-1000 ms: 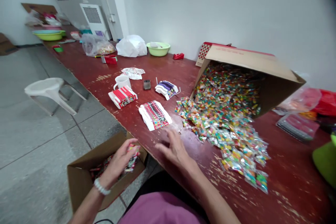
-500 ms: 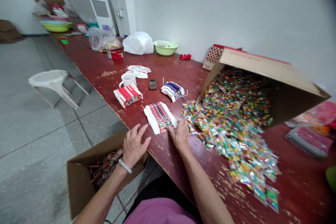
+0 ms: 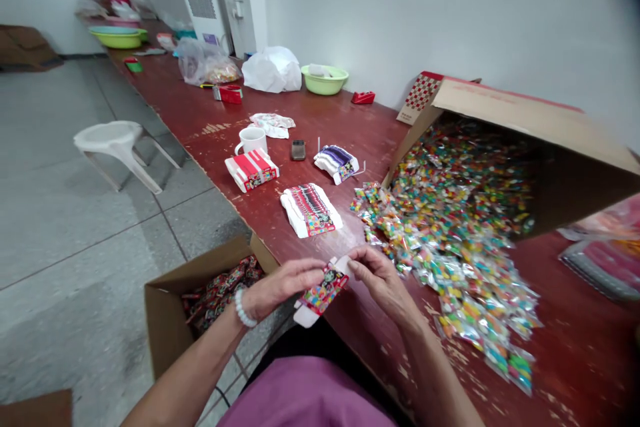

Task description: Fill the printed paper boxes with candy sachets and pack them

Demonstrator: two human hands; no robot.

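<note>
A small printed candy box (image 3: 324,290) with white end flaps is held above the table's front edge. My right hand (image 3: 383,280) pinches its upper flap between thumb and fingers. Lying along its left side, my left hand (image 3: 287,281) has its fingers together against the box, the thumb hidden. Just beyond is a row of flat, unfolded candy boxes (image 3: 313,210) on the table. To the right, small clear packets of colourful candy (image 3: 457,267) spill out of a tipped cardboard carton (image 3: 530,107).
Below the table's left edge, an open carton (image 3: 165,327) holds many printed boxes. More flat boxes in a red-and-white bundle (image 3: 251,170) and a purple stack (image 3: 336,163), a white mug (image 3: 253,140) and a dark device (image 3: 298,150) lie farther back. A white stool (image 3: 113,137) stands left.
My right hand has drawn a small box from the flat stack toward me. My left hand has moved right and now meets it at the box.
</note>
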